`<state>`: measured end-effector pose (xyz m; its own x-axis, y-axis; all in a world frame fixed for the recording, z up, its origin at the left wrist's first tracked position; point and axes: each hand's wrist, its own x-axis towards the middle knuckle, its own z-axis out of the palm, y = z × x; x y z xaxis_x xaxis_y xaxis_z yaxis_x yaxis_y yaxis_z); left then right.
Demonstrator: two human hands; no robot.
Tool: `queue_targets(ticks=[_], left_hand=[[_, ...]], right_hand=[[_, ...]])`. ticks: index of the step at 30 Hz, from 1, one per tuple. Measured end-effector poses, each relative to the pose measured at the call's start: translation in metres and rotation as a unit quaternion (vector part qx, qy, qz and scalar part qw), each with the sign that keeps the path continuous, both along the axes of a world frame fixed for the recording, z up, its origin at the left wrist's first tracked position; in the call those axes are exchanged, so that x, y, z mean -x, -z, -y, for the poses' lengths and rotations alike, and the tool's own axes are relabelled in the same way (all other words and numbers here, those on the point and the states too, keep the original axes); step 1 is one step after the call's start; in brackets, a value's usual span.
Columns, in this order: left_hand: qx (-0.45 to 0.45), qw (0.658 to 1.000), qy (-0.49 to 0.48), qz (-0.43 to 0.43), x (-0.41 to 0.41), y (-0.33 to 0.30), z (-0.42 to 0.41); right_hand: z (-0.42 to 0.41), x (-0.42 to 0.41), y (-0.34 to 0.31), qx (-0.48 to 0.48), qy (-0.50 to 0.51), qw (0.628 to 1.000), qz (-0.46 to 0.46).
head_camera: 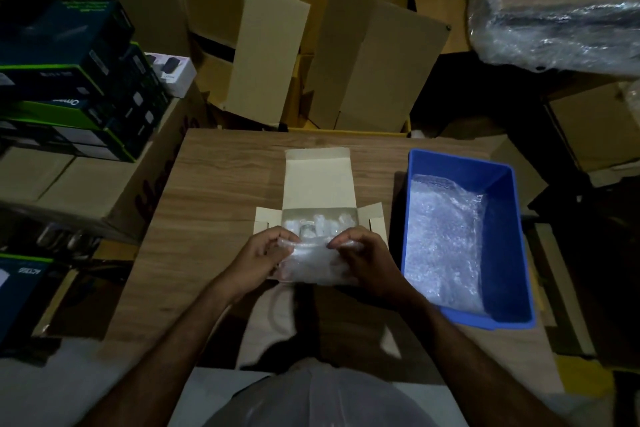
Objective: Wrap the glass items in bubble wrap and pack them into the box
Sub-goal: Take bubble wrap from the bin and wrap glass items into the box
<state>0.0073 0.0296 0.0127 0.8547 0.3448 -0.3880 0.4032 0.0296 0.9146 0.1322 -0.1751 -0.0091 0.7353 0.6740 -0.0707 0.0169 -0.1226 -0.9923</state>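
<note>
Bubble wrap bundle (pixel 313 265) pinched at its top edge by both hands: left hand (pixel 268 253) clamped on the left corner, right hand (pixel 360 256) clamped on the right. Contents of the bundle cannot be made out. Bundle sits over the near edge of the open box (pixel 317 184), mid-table (pixel 214 184). Wrapped pieces already inside the box. Blue bin (pixel 505 239) with loose wrap stands at the table's right edge.

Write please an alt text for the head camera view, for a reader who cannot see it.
Two hands, left hand and right hand, hold a bubble wrap bundle over an open cardboard box on a wooden table. A blue bin with more bubble wrap stands at the right; stacked cartons surround the dim room.
</note>
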Motion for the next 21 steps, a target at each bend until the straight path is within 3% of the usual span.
queue_targets(ticks=[4, 6, 10, 18, 21], left_hand=[[0.197, 0.979, -0.018, -0.041, 0.001, 0.01, -0.01], [0.247, 0.968, -0.027, -0.037, 0.001, 0.013, -0.012], [0.11, 0.993, -0.01, -0.031, -0.005, 0.022, -0.007], [-0.041, 0.998, 0.051, 0.007, -0.015, 0.042, -0.01], [-0.051, 0.997, 0.054, 0.006, -0.02, 0.042, -0.016]], right_hand=[[-0.001, -0.001, 0.006, 0.039, 0.015, 0.996, -0.073], [0.0, -0.001, 0.009, 0.054, 0.009, 0.995, -0.082], [0.002, 0.0, 0.017, 0.032, 0.052, 0.997, -0.044], [0.003, -0.001, 0.025, 0.092, 0.053, 0.989, -0.103], [0.004, -0.005, 0.025, 0.124, 0.028, 0.991, -0.044]])
